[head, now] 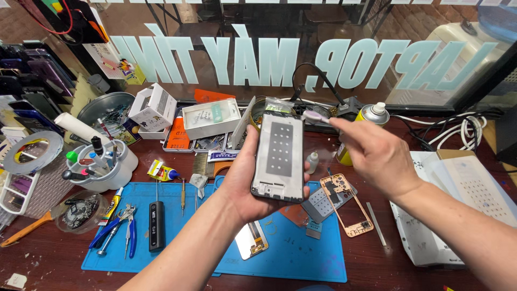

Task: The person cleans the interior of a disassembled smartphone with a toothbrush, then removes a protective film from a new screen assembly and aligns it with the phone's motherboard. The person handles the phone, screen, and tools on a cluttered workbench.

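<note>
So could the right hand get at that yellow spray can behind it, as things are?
Probably yes. The yellow spray can stands just behind the right hand with nothing between, though that hand already pinches a small pale tool.

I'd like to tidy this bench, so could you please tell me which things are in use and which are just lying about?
In use:
- phone screen frame, held in left hand
- small pale tool, pinched in right hand

Lying about:
- blue pliers
- black tool
- copper-coloured phone frame
- yellow spray can
- tape roll
- blue mat
</note>
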